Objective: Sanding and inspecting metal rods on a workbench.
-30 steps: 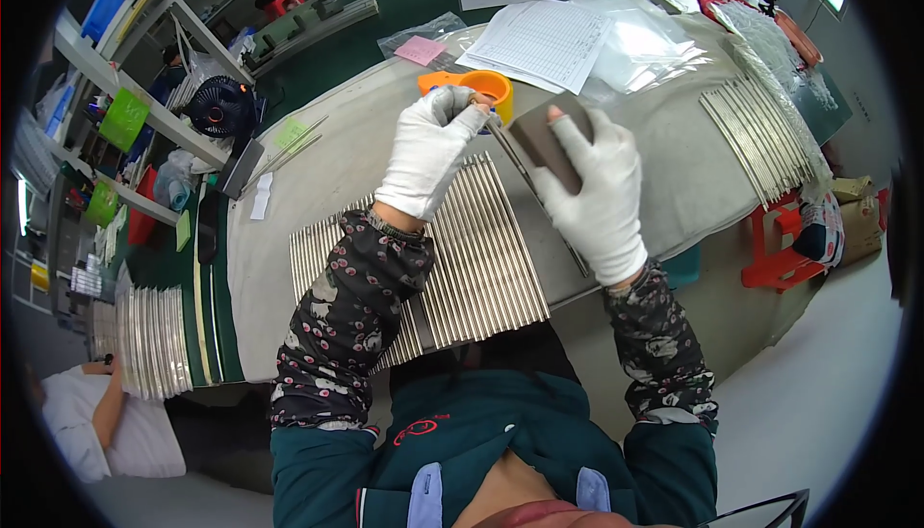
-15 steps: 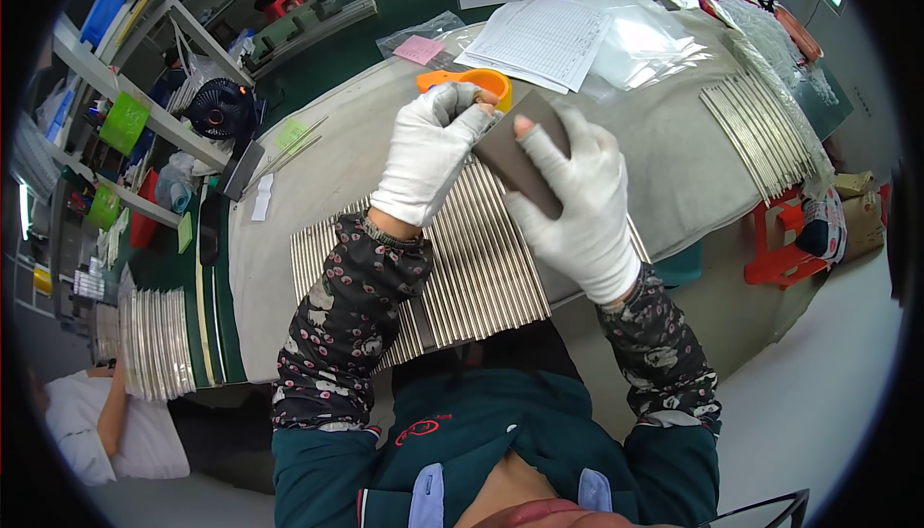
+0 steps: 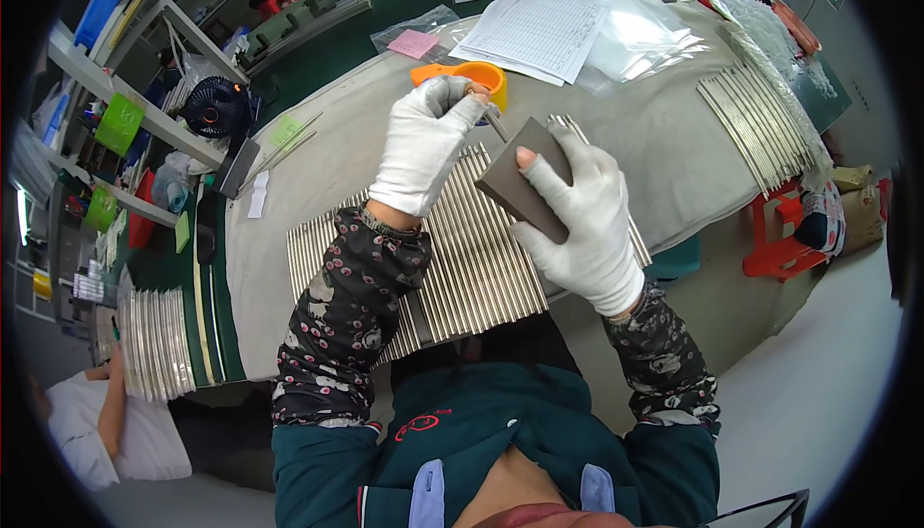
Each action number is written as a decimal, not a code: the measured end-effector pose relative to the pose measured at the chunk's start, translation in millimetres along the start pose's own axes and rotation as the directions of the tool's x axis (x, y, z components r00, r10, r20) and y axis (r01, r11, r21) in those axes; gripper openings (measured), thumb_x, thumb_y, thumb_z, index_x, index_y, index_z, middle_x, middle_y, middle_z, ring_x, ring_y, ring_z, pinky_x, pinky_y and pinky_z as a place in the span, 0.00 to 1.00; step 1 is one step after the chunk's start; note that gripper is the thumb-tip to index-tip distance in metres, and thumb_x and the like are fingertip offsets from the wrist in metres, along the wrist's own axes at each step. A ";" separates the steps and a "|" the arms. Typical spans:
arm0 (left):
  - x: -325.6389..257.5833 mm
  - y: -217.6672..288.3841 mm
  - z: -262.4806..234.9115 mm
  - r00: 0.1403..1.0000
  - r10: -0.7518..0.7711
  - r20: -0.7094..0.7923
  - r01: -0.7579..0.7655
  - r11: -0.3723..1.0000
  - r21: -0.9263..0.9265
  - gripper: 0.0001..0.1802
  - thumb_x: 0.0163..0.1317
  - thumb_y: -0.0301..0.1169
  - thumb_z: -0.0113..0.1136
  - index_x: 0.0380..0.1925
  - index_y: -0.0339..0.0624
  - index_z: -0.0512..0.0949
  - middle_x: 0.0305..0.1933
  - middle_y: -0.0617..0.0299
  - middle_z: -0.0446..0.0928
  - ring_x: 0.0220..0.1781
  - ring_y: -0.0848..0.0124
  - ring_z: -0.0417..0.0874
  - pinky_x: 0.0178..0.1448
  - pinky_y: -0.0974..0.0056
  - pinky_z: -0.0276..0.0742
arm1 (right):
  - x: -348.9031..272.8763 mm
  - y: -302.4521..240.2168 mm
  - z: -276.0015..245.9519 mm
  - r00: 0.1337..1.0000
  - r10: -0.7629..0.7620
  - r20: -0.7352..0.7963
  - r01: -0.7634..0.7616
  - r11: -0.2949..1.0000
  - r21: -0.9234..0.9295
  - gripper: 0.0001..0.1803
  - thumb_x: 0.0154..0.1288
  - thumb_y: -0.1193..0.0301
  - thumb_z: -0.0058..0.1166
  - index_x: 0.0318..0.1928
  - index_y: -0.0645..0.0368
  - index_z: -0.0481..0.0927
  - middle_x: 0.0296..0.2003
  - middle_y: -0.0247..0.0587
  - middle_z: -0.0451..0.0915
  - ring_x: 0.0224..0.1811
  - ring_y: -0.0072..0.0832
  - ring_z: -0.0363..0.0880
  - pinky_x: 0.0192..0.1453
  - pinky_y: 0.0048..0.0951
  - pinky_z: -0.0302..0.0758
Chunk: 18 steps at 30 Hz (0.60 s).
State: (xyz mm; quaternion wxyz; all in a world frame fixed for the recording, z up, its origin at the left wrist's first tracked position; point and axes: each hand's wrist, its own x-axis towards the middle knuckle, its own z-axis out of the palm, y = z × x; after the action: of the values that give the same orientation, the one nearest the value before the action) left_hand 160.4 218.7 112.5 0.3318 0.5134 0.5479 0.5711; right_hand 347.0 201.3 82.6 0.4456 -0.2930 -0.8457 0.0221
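My left hand [image 3: 423, 148], in a white glove with bare fingertips, is closed in a pinch around a thin metal rod [image 3: 496, 125]. A short length of the rod sticks out toward the block. A grey-brown rectangular block [image 3: 523, 184], which looks like a sanding block, is gripped in my right hand [image 3: 587, 225], also gloved. The thumb lies across its face and the other fingers are behind it, partly hidden. Beneath both hands, a row of silvery metal rods [image 3: 476, 263] lies side by side on a grey cloth [image 3: 664, 157].
An orange ring-shaped tool [image 3: 486, 76] lies beyond my left hand. Printed sheets [image 3: 534, 32] and clear plastic bags [image 3: 640, 42] are at the back. More rods lie at the right [image 3: 756, 128] and far left [image 3: 159, 345]. A person [image 3: 111, 427] sits at the left; a red stool [image 3: 775, 239] stands right.
The block in my right hand has moved slightly down and away from my left hand. More of the rod end now shows between the hands.
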 end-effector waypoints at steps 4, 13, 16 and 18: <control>0.0 1.7 -0.2 1.000 0.011 0.011 -0.011 1.000 0.000 0.08 0.64 0.32 0.62 0.38 0.39 0.81 0.27 0.73 0.77 0.21 0.88 0.65 0.25 0.79 0.60 | -8.7 56.7 3.1 0.897 0.438 -0.054 -0.433 0.847 -0.308 0.32 0.46 0.64 0.65 0.56 0.57 0.77 0.51 0.60 0.74 0.49 0.48 0.73 0.53 0.45 0.71; -1.7 0.5 3.8 1.000 -0.015 -0.017 0.015 1.000 -0.015 0.06 0.63 0.27 0.61 0.35 0.34 0.79 0.30 0.68 0.78 0.32 0.83 0.74 0.38 0.75 0.71 | 3.9 41.3 3.2 0.954 0.279 -0.105 -0.298 0.913 -0.278 0.30 0.46 0.63 0.64 0.54 0.54 0.78 0.52 0.58 0.72 0.47 0.47 0.74 0.51 0.44 0.72; -3.1 -1.8 2.5 0.998 0.068 -0.004 -0.068 0.996 -0.063 0.08 0.64 0.33 0.62 0.37 0.40 0.80 0.28 0.71 0.79 0.21 0.88 0.66 0.24 0.80 0.61 | 10.5 -0.4 3.4 0.999 -0.035 0.008 0.035 0.999 0.000 0.31 0.44 0.64 0.65 0.53 0.53 0.78 0.52 0.58 0.71 0.49 0.47 0.73 0.52 0.43 0.72; -2.1 0.7 1.3 0.999 0.045 -0.010 -0.045 0.999 -0.006 0.08 0.64 0.32 0.62 0.37 0.40 0.80 0.29 0.71 0.79 0.22 0.88 0.66 0.24 0.80 0.60 | 9.3 32.9 8.6 0.970 0.238 -0.054 -0.244 0.939 -0.240 0.32 0.44 0.69 0.65 0.55 0.57 0.76 0.52 0.58 0.72 0.50 0.49 0.71 0.55 0.42 0.70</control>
State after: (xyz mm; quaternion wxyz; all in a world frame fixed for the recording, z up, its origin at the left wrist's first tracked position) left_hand 162.2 217.0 112.5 0.3179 0.5218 0.5361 0.5825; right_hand 352.0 235.2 74.5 0.4102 -0.4474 -0.7941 -0.0317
